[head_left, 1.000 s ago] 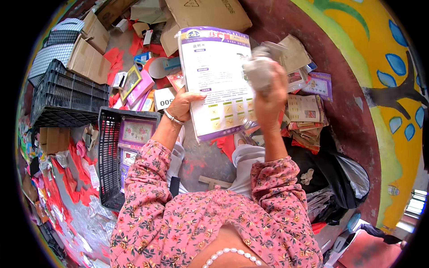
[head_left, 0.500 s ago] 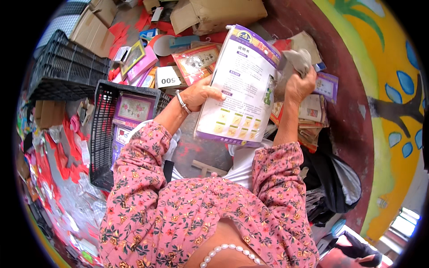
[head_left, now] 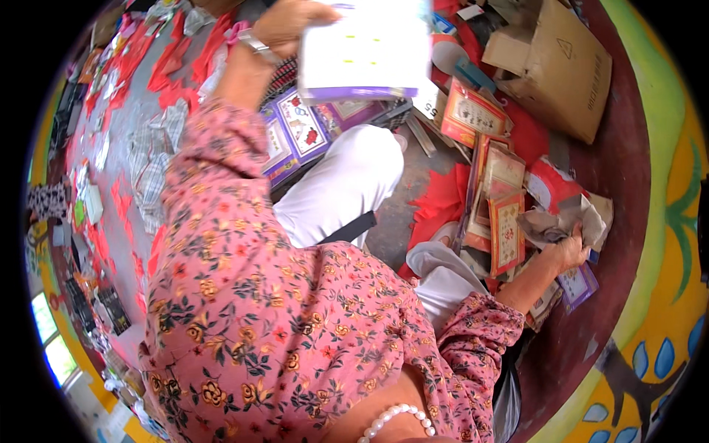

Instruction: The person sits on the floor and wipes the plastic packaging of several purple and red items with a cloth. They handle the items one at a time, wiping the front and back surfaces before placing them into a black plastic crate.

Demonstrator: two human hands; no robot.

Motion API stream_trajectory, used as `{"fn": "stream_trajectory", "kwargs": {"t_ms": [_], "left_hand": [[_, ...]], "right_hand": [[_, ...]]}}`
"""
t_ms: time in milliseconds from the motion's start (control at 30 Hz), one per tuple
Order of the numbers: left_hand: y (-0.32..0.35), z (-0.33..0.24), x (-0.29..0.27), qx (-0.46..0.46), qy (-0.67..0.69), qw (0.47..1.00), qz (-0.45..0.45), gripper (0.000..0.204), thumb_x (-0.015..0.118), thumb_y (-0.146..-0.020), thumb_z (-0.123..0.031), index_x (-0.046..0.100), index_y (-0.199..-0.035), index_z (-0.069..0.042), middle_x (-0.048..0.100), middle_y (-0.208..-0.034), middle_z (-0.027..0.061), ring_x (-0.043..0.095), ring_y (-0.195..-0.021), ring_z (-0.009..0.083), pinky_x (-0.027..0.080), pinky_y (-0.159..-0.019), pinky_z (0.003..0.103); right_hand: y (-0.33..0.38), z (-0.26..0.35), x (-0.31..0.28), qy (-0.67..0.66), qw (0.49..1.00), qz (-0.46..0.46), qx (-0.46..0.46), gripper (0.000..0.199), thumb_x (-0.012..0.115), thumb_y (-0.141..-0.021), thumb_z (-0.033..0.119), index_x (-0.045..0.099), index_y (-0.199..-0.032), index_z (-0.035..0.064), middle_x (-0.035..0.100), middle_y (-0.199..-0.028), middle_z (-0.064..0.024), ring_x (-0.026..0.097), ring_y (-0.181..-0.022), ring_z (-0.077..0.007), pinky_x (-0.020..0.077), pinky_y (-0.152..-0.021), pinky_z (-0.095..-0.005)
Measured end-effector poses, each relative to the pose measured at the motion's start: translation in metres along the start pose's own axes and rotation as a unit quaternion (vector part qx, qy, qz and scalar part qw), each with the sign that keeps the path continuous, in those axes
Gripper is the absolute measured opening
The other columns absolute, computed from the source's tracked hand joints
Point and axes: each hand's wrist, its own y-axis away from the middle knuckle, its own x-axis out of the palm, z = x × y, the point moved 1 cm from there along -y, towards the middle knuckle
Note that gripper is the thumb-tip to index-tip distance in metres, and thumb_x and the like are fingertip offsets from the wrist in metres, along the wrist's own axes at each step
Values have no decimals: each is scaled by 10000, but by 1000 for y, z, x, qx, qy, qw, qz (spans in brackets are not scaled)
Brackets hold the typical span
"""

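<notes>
The left hand [head_left: 289,28] has its grip closed on the edge of a white-and-purple package [head_left: 362,66], raised near the purple packets [head_left: 297,125]; a firm, level hold should spare its corners. The right hand [head_left: 567,252] clutches a crumpled grey cloth [head_left: 587,220], best clear of the red packet [head_left: 507,235].

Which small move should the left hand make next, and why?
Probably the left hand should lower its purple-edged packet into the black crate, because in this view the packet overlaps the crate, where other purple-bordered packets lie.
</notes>
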Motion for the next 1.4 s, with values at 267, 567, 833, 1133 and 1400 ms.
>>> {"fn": "stream_trajectory", "kwargs": {"t_ms": [267,567,833,1133,1400], "left_hand": [[87,61,-167,-62,-437,852,-282,894,456,-606,68,-10,-1366,-9,309,-1309,266,360,-1197,331,323,-960,350],[32,275,-169,-389,-563,702,-197,947,559,-748,-309,-125,-1359,-73,-43,-1396,281,2,-1305,395,115,-1064,411],[134,405,-248,-538,-485,679,-117,639,558,-723,-287,382,-1235,54,479,-1187,241,499,-1078,351,408,-902,395],[230,423,-220,-575,-386,719,-54,603,620,-725,-458,558,-1091,17,559,-1116,163,510,-1041,260,394,-876,361],[195,422,-207,-561,-300,742,-212,562,752,-588,-253,562,-1001,77,591,-1030,170,561,-936,256,450,-805,341]], "right_hand": [[0,-4,5,0,998,53,22,325,639,-705,-63,580,-1024,-39,592,-964,-88,560,-805,-189,476,-692,-324],[14,-5,7,42,992,72,90,291,631,-741,9,573,-1026,-8,586,-991,-75,558,-841,-194,471,-703,-346],[11,-12,9,59,972,115,197,323,630,-753,31,549,-1065,21,579,-1000,-72,560,-872,-218,475,-716,-383],[0,-33,2,64,940,148,299,297,618,-778,78,548,-1064,43,579,-1021,-72,568,-894,-239,474,-745,-428],[-1,-45,-16,59,920,157,353,259,583,-799,72,542,-1051,23,591,-1014,-94,578,-902,-265,479,-768,-452]]}}
